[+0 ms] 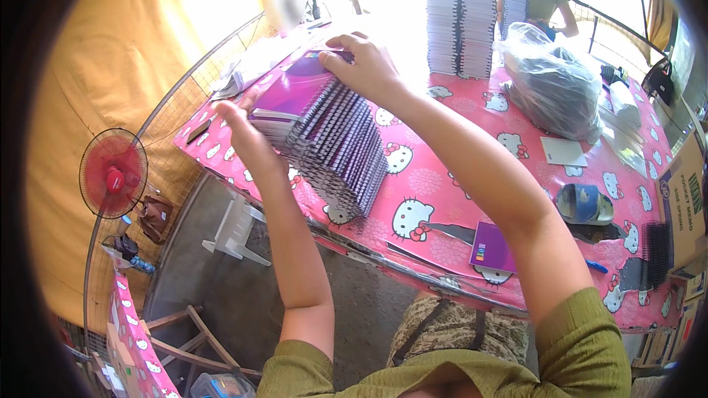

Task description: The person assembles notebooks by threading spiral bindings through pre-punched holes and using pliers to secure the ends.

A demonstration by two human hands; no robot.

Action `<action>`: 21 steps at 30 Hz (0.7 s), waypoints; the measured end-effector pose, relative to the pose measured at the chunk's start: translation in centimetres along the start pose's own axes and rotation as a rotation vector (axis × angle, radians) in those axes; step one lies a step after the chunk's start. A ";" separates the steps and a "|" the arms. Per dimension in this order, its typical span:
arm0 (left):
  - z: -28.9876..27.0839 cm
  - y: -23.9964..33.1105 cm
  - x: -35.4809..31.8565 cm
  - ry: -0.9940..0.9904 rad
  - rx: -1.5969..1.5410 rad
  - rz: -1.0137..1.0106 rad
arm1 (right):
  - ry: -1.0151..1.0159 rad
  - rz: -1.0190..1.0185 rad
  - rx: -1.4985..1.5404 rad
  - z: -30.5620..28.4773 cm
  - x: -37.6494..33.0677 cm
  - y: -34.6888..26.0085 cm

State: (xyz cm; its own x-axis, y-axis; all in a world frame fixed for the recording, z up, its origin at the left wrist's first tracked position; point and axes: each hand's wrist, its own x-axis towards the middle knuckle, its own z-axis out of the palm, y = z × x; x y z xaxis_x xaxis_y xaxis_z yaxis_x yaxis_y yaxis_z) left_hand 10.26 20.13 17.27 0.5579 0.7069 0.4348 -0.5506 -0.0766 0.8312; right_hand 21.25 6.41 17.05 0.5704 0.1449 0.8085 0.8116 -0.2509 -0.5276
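A tall stack of spiral notebooks (346,151) with purple covers stands on the table, its coil bindings facing me. My right hand (365,66) grips the far corner of the top notebook (295,88), thumb on the cover and fingers curled at the edge. On the stack's left side, my left hand (251,136) is beside the page edges, fingers stretched out and partly blurred. A small purple notebook (490,247) lies on the table near my right forearm.
The pink table (450,210) has a patterned cover. Tall notebook stacks (476,29), a filled clear plastic bag (553,81), a blue slipper (584,204), a black brush (653,254) and a cardboard box (682,203) are rightward. A red fan (114,177) stands left. Another person (542,0) is beyond.
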 end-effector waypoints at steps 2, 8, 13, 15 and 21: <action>0.4 0.6 -0.7 0.128 0.421 0.039 | 0.003 0.069 0.173 1.0 -0.2 0.0; 0.5 -0.2 -0.2 0.154 0.371 0.150 | -0.059 0.094 0.050 1.0 0.1 -1.3; -3.8 -2.6 1.3 0.075 0.260 0.374 | -0.111 -0.296 -0.285 -7.2 -2.2 -1.4; -4.4 -0.6 -1.9 0.171 0.234 0.434 | -0.321 -0.229 -0.430 -14.0 -7.0 0.5; -7.4 0.5 -13.5 -0.164 -0.594 0.750 | -0.791 0.671 -0.511 -26.9 -25.4 -0.8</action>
State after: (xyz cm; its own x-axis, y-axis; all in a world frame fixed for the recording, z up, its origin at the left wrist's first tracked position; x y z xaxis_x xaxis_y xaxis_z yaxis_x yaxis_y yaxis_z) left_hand -2.18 15.73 9.24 -0.0109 0.5089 0.8608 -0.9973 -0.0677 0.0273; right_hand 2.76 -22.85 3.98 0.9336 0.3494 -0.0790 0.2725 -0.8360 -0.4763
